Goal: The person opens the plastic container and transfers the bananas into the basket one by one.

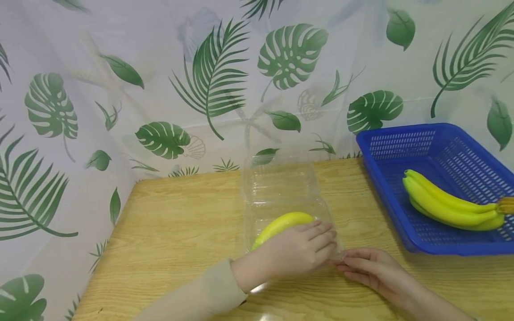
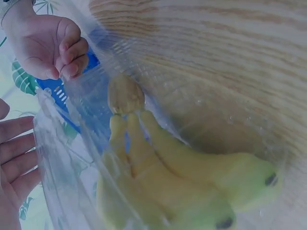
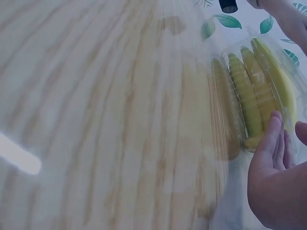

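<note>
A clear plastic clamshell box [image 1: 253, 214] lies on the table with its see-through lid [image 1: 281, 178] folded back towards the wall. In the box is a bunch of yellow bananas [image 1: 281, 225], also seen in the left wrist view as bananas [image 2: 158, 167] with a brown stem end. My left hand [image 1: 297, 249] reaches over the bananas to the box's right side, fingers nearly straight; it hides part of the bunch. At the box's near right corner my right hand [image 1: 375, 272] pinches the plastic edge between thumb and fingers.
To the right stands a blue perforated basket [image 1: 385, 209] holding another bunch of bananas [image 1: 449, 205]. Behind the wooden table [image 1: 176, 223] hangs a leaf-patterned cloth [image 1: 160, 89], which also covers the left side.
</note>
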The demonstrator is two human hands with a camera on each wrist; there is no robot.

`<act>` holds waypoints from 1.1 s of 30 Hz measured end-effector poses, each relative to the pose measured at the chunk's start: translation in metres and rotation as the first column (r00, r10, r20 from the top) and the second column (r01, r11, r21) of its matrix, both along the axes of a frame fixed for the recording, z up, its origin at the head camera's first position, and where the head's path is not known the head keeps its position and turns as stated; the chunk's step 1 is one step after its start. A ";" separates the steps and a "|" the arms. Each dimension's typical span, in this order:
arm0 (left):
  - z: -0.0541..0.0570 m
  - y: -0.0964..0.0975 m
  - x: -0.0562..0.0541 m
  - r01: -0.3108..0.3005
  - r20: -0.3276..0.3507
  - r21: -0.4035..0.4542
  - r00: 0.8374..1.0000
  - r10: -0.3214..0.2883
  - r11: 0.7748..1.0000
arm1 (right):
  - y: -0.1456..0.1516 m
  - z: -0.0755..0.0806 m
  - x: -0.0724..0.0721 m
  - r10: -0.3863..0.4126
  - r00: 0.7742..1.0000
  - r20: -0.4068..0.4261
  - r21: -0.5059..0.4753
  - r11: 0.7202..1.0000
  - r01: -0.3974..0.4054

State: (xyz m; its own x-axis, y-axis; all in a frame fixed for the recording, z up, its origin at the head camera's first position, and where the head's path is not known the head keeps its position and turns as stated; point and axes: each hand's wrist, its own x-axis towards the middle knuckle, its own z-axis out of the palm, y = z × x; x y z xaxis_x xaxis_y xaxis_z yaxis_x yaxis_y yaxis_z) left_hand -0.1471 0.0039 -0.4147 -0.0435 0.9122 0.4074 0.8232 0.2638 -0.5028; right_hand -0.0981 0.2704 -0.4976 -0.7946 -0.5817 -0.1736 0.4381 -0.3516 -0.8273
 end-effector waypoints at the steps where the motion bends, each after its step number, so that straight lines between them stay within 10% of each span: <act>1: 0.001 -0.001 0.000 -0.007 0.002 -0.003 1.000 0.007 1.000 | 0.001 -0.001 0.000 -0.004 1.000 -0.002 -0.002 1.000 0.004; 33: 0.024 -0.067 -0.015 -0.152 -0.001 0.072 0.988 0.153 0.986 | -0.031 0.003 0.016 0.077 0.996 0.034 0.145 0.986 -0.081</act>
